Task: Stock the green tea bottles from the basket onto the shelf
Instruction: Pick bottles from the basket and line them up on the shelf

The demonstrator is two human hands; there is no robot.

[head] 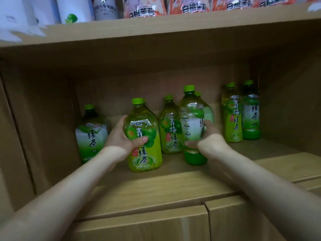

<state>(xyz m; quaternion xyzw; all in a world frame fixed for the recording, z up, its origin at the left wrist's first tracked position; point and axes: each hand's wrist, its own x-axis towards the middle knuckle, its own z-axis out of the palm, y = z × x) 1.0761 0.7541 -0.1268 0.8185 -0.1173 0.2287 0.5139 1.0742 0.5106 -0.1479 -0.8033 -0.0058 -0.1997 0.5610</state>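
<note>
The fingers of the left hand are wrapped around the middle of a yellow-green tea bottle, thumb pressed on the front of its label. The right hand is closed around the lower body of a second bottle, whose label is pale and whose base is dark green. Both bottles are held upright at the front of the shelf, at or just above its board; contact cannot be told. The placing step appears to be in hand. Next, each bottle would need to be set down squarely, slid back beside the standing bottles, and released without knocking them. The bottles are clear, smooth plastic with rounded shoulders, ridged green caps and glossy shrink labels. The shelf is matt, pale wood-grain board. The basket is not in view.
</note>
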